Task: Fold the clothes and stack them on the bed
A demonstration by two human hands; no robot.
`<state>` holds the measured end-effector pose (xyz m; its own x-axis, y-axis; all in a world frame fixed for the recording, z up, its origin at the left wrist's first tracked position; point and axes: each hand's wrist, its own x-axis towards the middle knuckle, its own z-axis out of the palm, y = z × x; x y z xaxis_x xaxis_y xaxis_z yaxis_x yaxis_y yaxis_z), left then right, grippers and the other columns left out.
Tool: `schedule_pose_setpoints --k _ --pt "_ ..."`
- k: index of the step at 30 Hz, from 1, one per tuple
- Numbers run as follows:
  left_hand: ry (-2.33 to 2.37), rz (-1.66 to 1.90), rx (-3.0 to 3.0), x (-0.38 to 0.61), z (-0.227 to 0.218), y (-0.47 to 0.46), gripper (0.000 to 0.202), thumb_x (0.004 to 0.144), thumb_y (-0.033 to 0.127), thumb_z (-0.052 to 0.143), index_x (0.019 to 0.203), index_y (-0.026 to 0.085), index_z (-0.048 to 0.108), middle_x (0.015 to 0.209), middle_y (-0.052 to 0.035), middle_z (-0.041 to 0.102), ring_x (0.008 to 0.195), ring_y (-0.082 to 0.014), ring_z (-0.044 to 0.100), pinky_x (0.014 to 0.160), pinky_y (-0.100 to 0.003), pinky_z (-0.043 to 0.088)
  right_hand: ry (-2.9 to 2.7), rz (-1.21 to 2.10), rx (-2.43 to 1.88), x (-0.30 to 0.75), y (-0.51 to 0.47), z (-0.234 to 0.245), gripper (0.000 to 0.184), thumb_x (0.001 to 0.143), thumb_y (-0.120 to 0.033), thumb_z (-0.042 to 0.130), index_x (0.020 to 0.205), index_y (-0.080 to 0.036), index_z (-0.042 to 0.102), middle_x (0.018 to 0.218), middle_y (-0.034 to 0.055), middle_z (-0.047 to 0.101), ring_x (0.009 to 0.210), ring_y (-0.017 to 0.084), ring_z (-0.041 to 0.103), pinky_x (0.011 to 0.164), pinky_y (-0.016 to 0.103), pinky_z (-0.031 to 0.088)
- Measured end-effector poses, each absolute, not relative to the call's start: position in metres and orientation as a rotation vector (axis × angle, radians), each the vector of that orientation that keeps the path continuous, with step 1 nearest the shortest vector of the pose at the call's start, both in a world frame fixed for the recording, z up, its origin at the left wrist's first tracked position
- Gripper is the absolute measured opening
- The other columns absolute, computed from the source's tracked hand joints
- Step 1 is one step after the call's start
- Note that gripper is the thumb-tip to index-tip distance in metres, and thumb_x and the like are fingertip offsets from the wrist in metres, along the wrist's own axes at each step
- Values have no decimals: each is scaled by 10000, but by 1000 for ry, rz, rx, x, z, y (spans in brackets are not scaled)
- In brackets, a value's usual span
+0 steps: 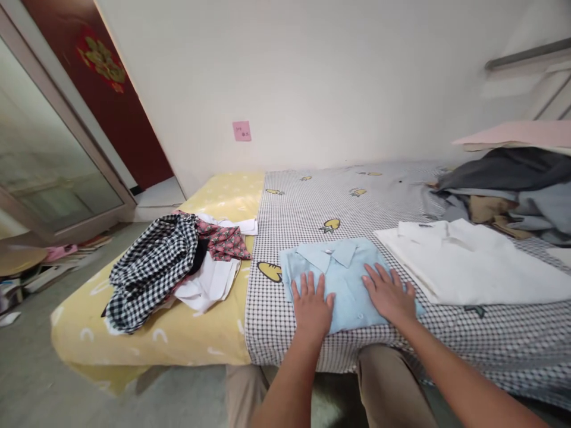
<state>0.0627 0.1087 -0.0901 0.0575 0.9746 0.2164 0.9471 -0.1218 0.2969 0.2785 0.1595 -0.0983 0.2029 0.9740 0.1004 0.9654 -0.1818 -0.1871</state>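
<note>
A light blue collared shirt [348, 291] lies folded into a rectangle on the checked bedsheet [307, 208], its collar toward the wall. My left hand [312, 303] rests flat on the shirt's left part, fingers spread. On the right part lies my right hand [390, 291], also flat with its fingers apart. Neither hand grips the cloth. Just right of the blue shirt is a folded white shirt [482, 261], its collar also at the far side.
On the yellow cover [214, 345] at left lies a loose heap with a black-and-white gingham garment [154, 267], a red patterned cloth [223, 241] and a white cloth [207, 282]. Dark grey clothes [508, 169] are piled at far right. A white wall [312, 77] stands behind.
</note>
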Motion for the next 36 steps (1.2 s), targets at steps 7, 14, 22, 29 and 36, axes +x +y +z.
schedule_pose_setpoints --k 7,14,22,29,36 --pt "2011 617 2252 59 -93 97 581 1025 519 358 1540 261 441 1625 -92 414 1533 -293 321 1261 -575 250 -1859 51 -2285 277 158 -96 641 1018 -591 175 1578 -366 390 1676 -12 326 1527 341 240 1198 645 191" --pt "1730 1028 2011 37 -95 72 385 973 371 530 1317 279 673 1407 -87 661 1331 -277 576 1175 -523 402 -1870 21 -2306 277 157 -95 644 1022 -584 149 1576 -366 395 1667 -11 345 1520 342 256 1189 650 211" --pt "2030 1506 1203 -42 -78 101 262 926 261 468 1014 192 705 1078 -112 721 1004 -233 680 948 -396 533 -1885 -11 -2318 274 154 -91 681 1020 -585 80 1575 -352 398 1673 -12 333 1513 338 270 1182 642 241" --pt "2012 1244 1189 -29 -68 122 148 873 334 633 811 232 721 843 -14 778 792 -195 707 760 -304 501 -1881 -27 -2331 271 153 -89 673 1026 -571 83 1574 -344 399 1667 -22 342 1511 338 281 1184 638 239" --pt "2140 1115 1261 -17 -63 116 96 854 255 643 822 241 732 876 -12 784 893 -220 706 822 -326 439 -1882 -35 -2335 269 150 -84 665 1025 -552 107 1565 -326 422 1656 -6 367 1505 337 289 1182 627 254"
